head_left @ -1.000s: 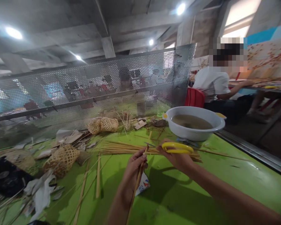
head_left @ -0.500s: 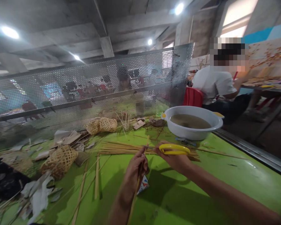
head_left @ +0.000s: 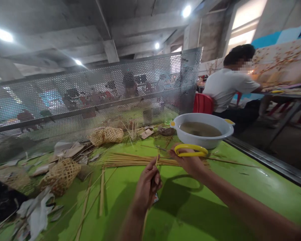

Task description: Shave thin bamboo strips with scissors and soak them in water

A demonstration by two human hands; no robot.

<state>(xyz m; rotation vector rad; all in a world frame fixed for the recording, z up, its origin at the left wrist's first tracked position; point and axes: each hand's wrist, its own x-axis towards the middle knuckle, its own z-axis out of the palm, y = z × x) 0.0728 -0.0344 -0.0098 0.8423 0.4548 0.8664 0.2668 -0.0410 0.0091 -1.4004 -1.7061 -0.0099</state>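
Note:
My left hand [head_left: 150, 179] is closed around a thin bamboo strip [head_left: 157, 159], whose tip sticks up above my fingers and whose tail runs down past my wrist. My right hand [head_left: 187, 160] grips a pair of scissors with yellow handles [head_left: 190, 150]. The metal blades point left, above and apart from the strip's tip. Behind both hands a bundle of bamboo strips [head_left: 127, 160] lies across the green table [head_left: 195, 207]. A small printed packet [head_left: 156, 198] shows partly behind my left hand.
A white basin [head_left: 203, 139] of cloudy water stands at the back right. Woven bamboo baskets [head_left: 61, 175], scraps and a black bag [head_left: 5, 197] lie on the left. A perforated metal screen [head_left: 102, 100] borders the far side. A person in a white shirt [head_left: 225, 87] sits beyond.
The scissors have moved up and away from the strip's tip, where their blades were before. The view has shifted slightly. The seated person has changed posture.

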